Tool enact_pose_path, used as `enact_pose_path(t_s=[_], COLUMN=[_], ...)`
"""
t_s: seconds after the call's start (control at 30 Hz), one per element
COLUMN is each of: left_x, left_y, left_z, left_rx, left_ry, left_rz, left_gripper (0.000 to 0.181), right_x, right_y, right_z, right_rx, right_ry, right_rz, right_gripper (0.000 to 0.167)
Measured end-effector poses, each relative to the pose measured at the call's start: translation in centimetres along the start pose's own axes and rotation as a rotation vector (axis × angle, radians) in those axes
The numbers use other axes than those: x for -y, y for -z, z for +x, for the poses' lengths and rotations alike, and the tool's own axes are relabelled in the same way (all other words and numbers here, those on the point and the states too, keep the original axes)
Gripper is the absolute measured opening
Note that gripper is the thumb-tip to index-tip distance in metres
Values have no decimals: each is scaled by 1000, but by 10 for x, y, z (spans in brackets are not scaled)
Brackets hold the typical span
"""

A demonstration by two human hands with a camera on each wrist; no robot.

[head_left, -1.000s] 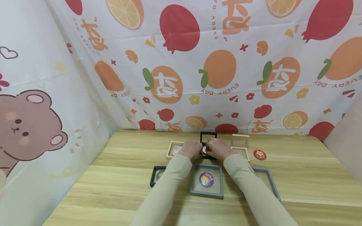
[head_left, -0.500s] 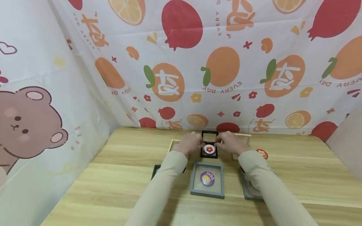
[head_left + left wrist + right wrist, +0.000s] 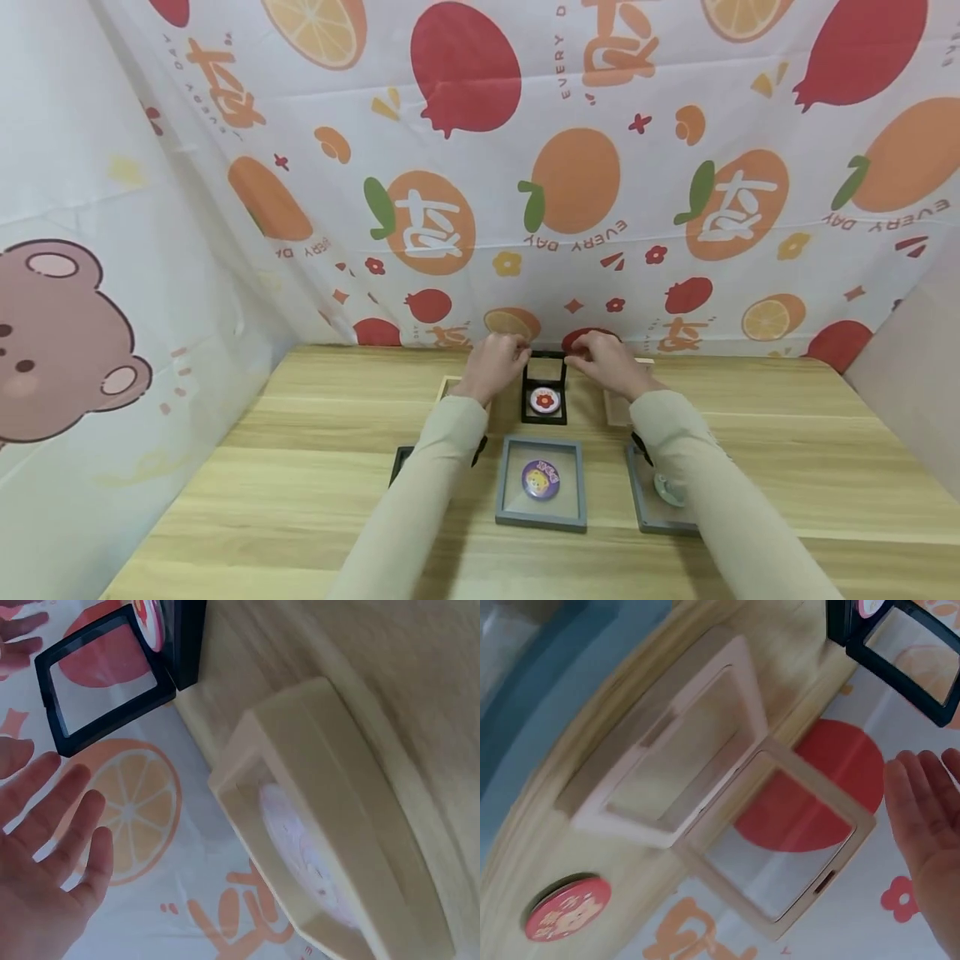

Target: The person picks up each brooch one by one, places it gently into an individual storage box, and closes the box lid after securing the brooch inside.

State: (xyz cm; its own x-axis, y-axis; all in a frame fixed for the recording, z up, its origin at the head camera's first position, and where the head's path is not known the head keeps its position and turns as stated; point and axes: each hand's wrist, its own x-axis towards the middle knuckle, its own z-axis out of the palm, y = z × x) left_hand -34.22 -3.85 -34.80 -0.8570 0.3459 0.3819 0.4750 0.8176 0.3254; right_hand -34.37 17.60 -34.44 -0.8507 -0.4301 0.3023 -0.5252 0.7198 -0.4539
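A small black frame (image 3: 545, 419) stands at the back of the table with its lid (image 3: 546, 355) raised upright against the patterned cloth. In its base lies a round white badge (image 3: 544, 400) with a red flower. My left hand (image 3: 491, 367) is beside the lid's left edge, fingers spread and relaxed in the left wrist view. Whether they touch the lid is hard to tell. On the other side is my right hand (image 3: 609, 364). Its fingers (image 3: 911, 791) look nearly straight, holding nothing and apart from the lid in the right wrist view.
A pale yellow frame (image 3: 360, 810) with a pinkish badge is at left. On the right, a beige frame's lid (image 3: 819, 780) stands raised near a red badge (image 3: 568, 909). Nearer are a grey frame (image 3: 540, 523) holding a purple badge, another grey frame (image 3: 637, 492), and a dark frame (image 3: 401, 458).
Both hands have left the flower badge in the black frame's base and moved apart and up, to either side of the raised lid. The badge now shows fully.
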Motion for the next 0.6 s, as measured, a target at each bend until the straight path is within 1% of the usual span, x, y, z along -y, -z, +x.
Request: enact_pose_path(t_s=[0.1,0.2,0.3,0.4,0.47,0.6], left_x=[-2,-3,-4,-5,-4,-2], left_y=[1,1,1,0,0,0], left_z=[3,4,4,3,3,3], left_rx=[63,139,198,241,256,289], left_ry=[56,123,164,193,213,238], left_rz=[-69,-126,-152,-161,-157,-163], left_gripper=[23,28,34,38,41,46], right_x=[2,6,10,14,17,19], right_y=[-2,-8,-12,-16,-18,-21], right_z=[6,11,12,12,12,14], right_rx=[46,93,136,181,206,226], right_ry=[-26,-53,-86,-115,-130,-142], right_rz=[34,53,68,65,63,53], right_gripper=[31,36,37,40,43,45])
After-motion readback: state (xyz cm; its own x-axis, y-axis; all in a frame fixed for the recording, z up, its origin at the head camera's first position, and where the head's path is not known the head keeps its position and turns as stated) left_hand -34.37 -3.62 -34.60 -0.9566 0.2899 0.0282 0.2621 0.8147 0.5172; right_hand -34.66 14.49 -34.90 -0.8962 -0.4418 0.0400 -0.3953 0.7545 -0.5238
